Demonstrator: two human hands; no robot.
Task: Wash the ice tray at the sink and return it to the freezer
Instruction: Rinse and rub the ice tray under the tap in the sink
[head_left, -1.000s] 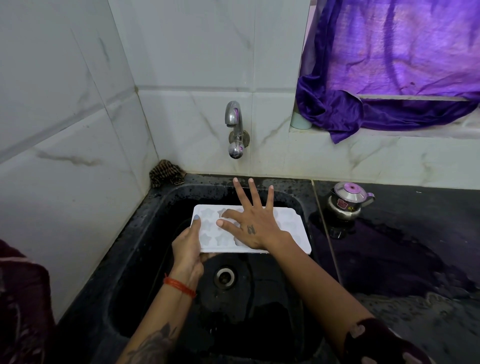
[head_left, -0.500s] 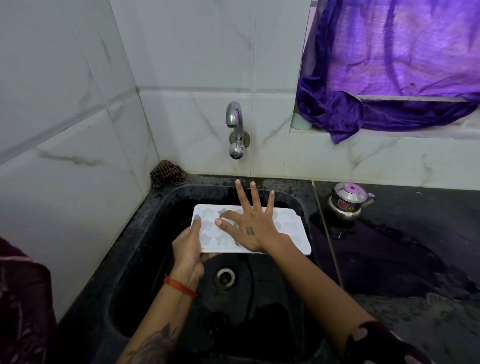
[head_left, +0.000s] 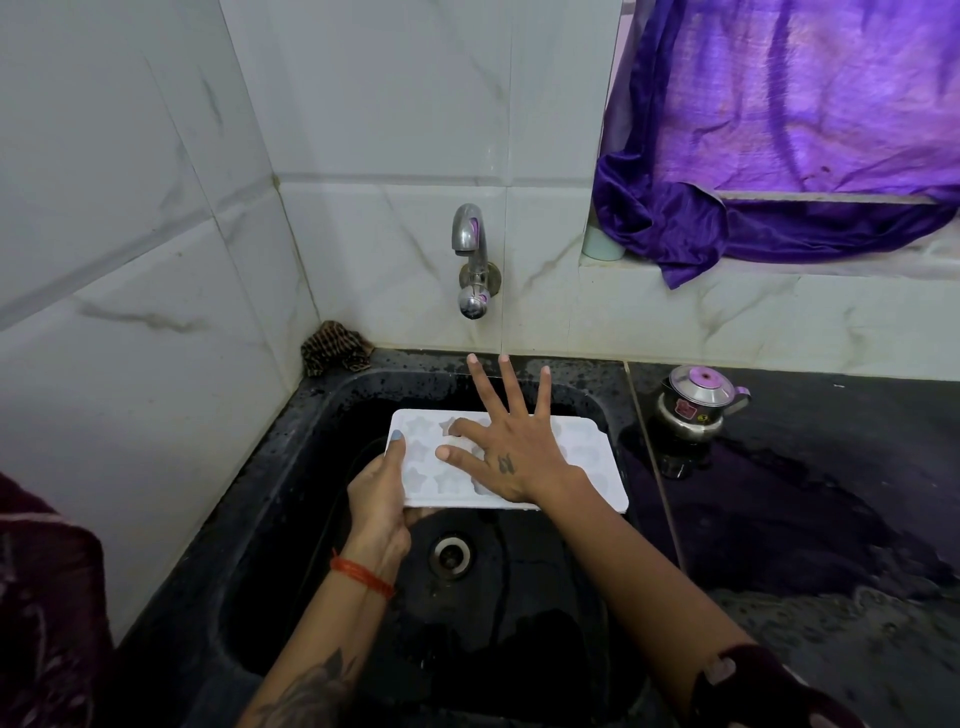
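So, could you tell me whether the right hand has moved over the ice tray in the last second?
No. The right hand stays spread on the ice tray, fingertips below the tap.

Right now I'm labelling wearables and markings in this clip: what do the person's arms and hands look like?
The left hand has a pale blue painted thumbnail, a red-orange thread bracelet at the wrist and a dark tattoo on the forearm. The right hand has a small dark tattoo on its back; a maroon patterned sleeve covers that arm near the elbow.

No text can be read anywhere. The small steel pot (head_left: 693, 408) on the counter (head_left: 810, 493), right of the grip, carries a red label too small to make out.
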